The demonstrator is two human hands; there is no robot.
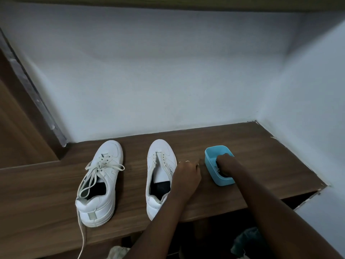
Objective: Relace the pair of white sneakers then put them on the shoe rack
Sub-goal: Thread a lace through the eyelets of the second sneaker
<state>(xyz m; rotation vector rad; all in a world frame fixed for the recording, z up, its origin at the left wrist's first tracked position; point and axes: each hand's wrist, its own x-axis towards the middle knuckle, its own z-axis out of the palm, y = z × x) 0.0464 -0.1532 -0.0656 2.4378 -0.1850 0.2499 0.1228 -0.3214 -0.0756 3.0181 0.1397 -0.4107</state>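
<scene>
head cam | looks forward and down | close over wooden shelf (46, 193) | wall (168, 81) behind

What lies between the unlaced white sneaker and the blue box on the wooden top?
In the head view, the left hand rests there, beside the unlaced sneaker; only a narrow strip of bare wooden top separates it from the blue box.

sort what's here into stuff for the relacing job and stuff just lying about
For the job:
laced white sneaker
unlaced white sneaker
blue tub, right hand reaching into it, contents unclear
left hand beside the unlaced sneaker

Lying about:
teal bundle below the bench
pale crumpled thing at the bottom edge
</scene>
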